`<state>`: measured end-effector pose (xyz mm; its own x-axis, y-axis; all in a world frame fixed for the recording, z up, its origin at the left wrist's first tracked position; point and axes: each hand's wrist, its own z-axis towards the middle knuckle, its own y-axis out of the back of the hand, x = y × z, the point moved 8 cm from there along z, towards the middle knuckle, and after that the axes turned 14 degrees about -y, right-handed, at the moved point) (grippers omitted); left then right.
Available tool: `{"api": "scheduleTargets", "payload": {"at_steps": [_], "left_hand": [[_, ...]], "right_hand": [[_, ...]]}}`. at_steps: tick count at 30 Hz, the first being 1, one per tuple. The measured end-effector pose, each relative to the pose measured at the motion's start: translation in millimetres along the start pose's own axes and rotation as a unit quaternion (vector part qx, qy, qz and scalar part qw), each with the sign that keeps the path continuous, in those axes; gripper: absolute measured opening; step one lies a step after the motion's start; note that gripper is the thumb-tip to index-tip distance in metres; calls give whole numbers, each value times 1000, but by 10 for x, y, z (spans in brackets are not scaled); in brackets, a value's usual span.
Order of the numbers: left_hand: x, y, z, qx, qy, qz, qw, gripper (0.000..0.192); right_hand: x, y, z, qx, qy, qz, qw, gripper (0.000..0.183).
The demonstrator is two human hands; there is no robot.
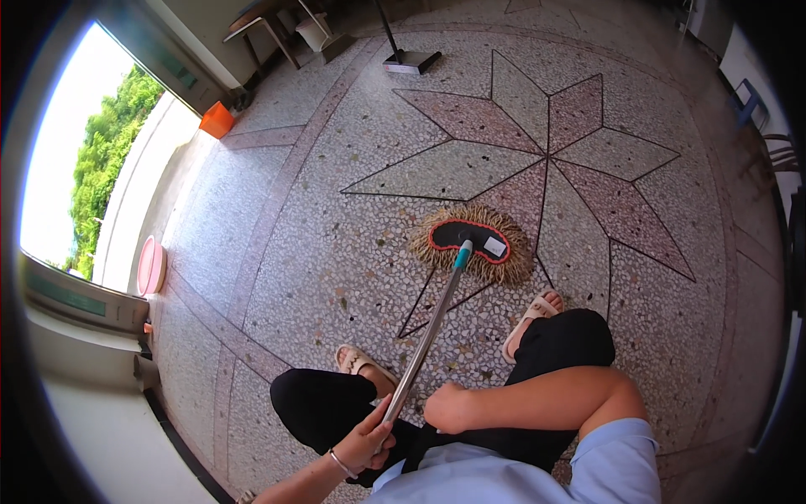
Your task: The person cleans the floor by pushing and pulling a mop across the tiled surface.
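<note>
A mop with a tan fringed head (469,242) lies on the terrazzo floor (315,264) before me, over the lower part of a star pattern. Its black centre plate has a red scalloped edge and a small white label. From it a silver metal pole (428,340) with a teal collar slants down to the left. My left hand (368,435), with a bracelet at the wrist, is closed around the pole's lower part. My right hand (448,408) is curled over my lap, to the right of the pole and apart from it; nothing shows in it.
A long-handled dustpan (412,62) stands at the top, near a table (261,31) and a pale bucket (313,31). An orange bin (217,120) and a pink basin (152,266) sit by the open doorway. Blue and wooden furniture stands at the right wall.
</note>
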<state>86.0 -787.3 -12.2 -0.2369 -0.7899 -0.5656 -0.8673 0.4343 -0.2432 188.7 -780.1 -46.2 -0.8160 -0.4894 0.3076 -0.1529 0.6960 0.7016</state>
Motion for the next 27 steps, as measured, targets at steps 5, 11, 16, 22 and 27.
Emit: {"api": "scheduleTargets", "payload": {"at_steps": [5, 11, 16, 22, 27], "left_hand": [[-467, -251, 1124, 27, -78, 23, 996, 52], [-605, -477, 1778, -10, -116, 82, 990, 52], [-141, -165, 1275, 40, -153, 65, 985, 53], [369, 244, -195, 24, -21, 121, 992, 54], [121, 27, -123, 11, 18, 58, 998, 56]], "right_hand": [[34, -182, 116, 10, 20, -51, 998, 24], [-162, -66, 103, 28, -38, -16, 999, 17], [-41, -66, -38, 9, -11, -24, 1000, 16], [195, 11, -218, -1, 52, 17, 999, 16], [149, 21, -301, 10, 36, 15, 999, 18]]}}
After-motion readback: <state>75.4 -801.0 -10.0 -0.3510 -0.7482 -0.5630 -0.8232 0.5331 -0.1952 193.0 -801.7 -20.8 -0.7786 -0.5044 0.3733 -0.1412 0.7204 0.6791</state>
